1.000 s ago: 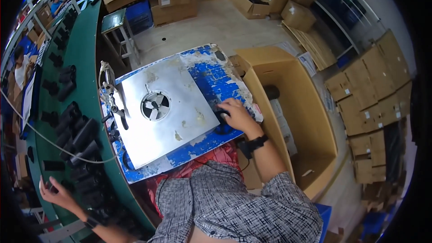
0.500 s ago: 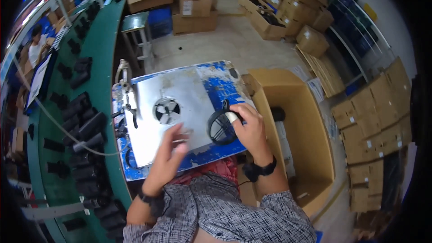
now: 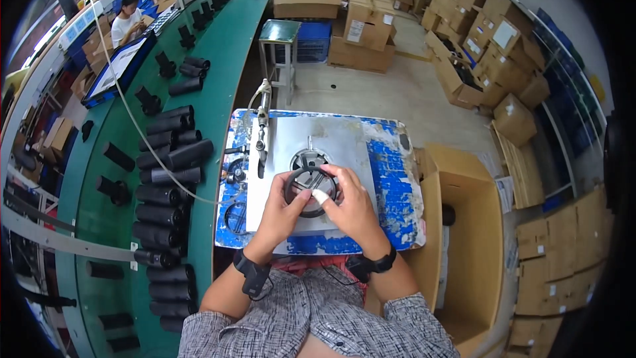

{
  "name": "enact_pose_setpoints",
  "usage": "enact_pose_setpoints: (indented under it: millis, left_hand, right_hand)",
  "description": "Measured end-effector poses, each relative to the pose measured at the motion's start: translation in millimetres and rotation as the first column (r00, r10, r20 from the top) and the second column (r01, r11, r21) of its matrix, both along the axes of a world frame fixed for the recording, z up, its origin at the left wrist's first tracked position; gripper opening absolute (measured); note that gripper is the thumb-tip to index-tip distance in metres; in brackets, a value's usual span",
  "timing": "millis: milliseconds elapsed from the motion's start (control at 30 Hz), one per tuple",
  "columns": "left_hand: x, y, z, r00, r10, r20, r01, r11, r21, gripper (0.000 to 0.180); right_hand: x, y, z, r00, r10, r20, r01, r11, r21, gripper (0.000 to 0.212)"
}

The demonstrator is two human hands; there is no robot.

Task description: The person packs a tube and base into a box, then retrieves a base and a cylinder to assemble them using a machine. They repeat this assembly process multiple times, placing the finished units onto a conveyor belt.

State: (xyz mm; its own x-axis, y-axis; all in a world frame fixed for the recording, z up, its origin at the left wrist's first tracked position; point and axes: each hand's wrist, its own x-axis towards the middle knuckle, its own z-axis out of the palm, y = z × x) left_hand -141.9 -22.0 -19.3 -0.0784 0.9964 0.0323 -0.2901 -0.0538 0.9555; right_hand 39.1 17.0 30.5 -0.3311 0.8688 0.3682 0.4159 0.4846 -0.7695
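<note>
My left hand [image 3: 281,207] and my right hand [image 3: 352,208] hold a black round ring with thin bars across it [image 3: 306,184] between them. Fingers and thumbs grip its rim from both sides, and the right thumb has a white covering. Directly beneath and beyond the ring is a round opening with metal spokes [image 3: 310,156] in a flat metal plate [image 3: 348,138]; the ring hides part of it. Along the plate's left side stands a metal clamp-like fitting [image 3: 263,116]. Another black ring [image 3: 236,217] lies on the worn blue tabletop [image 3: 394,189], left of the plate.
An open cardboard box [image 3: 467,225] stands against the table's right side. On the left runs a green bench [image 3: 222,69] with rows of black cylindrical parts [image 3: 162,215]. A thin hose [image 3: 156,152] crosses to the table. Behind are a stool [image 3: 279,32], stacked cartons [image 3: 368,20] and a seated person [image 3: 126,26].
The ring has moved left from the plate's right side to the round opening. My left hand, earlier apart from it, now grips it with the right. The view has turned left.
</note>
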Motion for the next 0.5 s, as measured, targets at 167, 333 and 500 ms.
enact_pose_setpoints:
  millis: [167, 333, 500]
  left_hand:
    - [-3, 7, -13, 0.933, 0.166, -0.319, -0.123, 0.981, 0.15, 0.039]
    - [-3, 22, -20, 0.676, 0.352, -0.647, -0.176, 0.93, 0.322, 0.04]
    - [-11, 65, -17, 0.518, 0.369, -0.772, -0.159, 0.928, 0.337, 0.041]
  right_hand:
    - [-10, 6, -6, 0.995, -0.046, 0.089, 0.051, 0.997, -0.056, 0.051]
    - [-22, 26, -24, 0.971, -0.154, 0.182, 0.15, 0.988, 0.038, 0.051]
    - [-33, 58, -20, 0.895, -0.235, 0.379, 0.223, 0.972, 0.075, 0.05]
